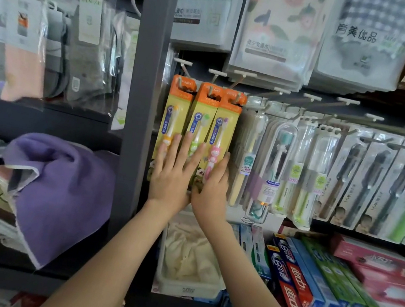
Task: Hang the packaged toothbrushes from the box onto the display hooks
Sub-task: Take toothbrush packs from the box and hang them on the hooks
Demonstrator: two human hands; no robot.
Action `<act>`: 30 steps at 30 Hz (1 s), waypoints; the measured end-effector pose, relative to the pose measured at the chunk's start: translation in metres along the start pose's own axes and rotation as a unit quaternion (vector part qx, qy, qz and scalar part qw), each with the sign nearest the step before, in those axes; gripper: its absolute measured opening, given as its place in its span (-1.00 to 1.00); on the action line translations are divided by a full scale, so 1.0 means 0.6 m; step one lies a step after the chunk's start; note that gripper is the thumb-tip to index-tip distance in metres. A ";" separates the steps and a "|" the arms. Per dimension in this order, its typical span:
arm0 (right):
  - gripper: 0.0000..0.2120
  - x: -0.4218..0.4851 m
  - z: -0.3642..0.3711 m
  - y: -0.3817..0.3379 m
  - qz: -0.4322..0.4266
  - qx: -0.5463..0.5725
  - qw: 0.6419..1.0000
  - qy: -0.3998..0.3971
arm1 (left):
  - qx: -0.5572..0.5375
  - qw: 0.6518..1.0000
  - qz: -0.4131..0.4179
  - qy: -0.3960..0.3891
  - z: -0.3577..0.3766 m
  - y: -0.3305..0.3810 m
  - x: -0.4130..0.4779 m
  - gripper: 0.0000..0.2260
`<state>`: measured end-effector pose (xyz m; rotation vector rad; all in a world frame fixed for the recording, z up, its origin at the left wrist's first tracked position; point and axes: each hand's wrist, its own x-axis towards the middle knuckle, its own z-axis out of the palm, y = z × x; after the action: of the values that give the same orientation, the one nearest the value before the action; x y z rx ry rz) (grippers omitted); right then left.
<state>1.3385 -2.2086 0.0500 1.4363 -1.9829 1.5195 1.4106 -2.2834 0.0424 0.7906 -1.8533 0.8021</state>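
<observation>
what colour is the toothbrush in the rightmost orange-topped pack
The toothbrush is pink, seen best in the head view.
</observation>
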 end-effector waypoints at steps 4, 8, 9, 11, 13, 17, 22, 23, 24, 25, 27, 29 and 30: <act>-0.16 0.002 0.006 -0.006 -0.001 0.012 1.000 -0.001 | 0.018 1.000 0.004 0.010 0.002 0.002 0.001 -0.18; -0.15 0.006 0.003 -0.006 -0.004 0.046 0.999 0.000 | 0.038 0.999 0.009 -0.002 0.001 0.002 0.000 -0.17; -0.14 0.006 0.000 -0.008 -0.002 0.053 0.999 -0.004 | 0.035 0.999 0.009 -0.001 0.001 0.002 0.000 -0.16; -0.12 0.005 -0.004 -0.008 -0.003 0.059 0.998 -0.008 | 0.025 1.000 0.009 0.001 0.000 0.003 0.000 -0.15; -0.09 0.003 -0.007 -0.006 -0.003 0.044 0.999 -0.009 | 0.011 1.000 0.013 -0.004 -0.001 0.004 0.001 -0.15; -0.07 -0.005 -0.019 -0.002 0.004 0.023 1.000 -0.011 | -0.001 1.000 0.025 0.005 -0.005 0.006 -0.002 -0.10; -0.10 -0.028 -0.040 -0.004 0.020 0.046 0.998 -0.047 | -0.013 1.000 0.006 -0.003 -0.014 0.009 -0.017 0.09; -0.09 -0.037 -0.044 -0.004 0.015 0.049 0.997 -0.053 | -0.014 1.000 0.004 -0.009 -0.016 0.009 -0.021 0.10; -0.09 -0.048 -0.048 -0.003 0.003 0.045 0.997 -0.054 | -0.019 1.000 0.003 -0.016 -0.019 0.008 -0.026 0.13; -0.09 -0.058 -0.052 -0.002 -0.015 0.035 0.998 -0.051 | -0.028 0.999 0.000 -0.021 -0.021 0.006 -0.030 0.15; -0.10 -0.075 -0.058 0.002 -0.058 0.009 0.998 -0.036 | -0.047 0.999 -0.006 -0.025 -0.027 0.004 -0.037 0.21; -0.14 -0.085 -0.065 0.003 -0.084 -0.017 0.996 -0.017 | -0.068 0.997 -0.019 -0.029 -0.035 0.006 -0.041 0.21; -0.17 -0.086 -0.068 0.002 -0.088 -0.031 0.996 -0.005 | -0.077 0.996 -0.032 -0.032 -0.040 0.007 -0.041 0.20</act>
<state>1.3483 -2.1464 0.0308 1.5507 -1.8358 1.3673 1.4277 -2.2573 0.0273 0.7795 -1.9118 0.5916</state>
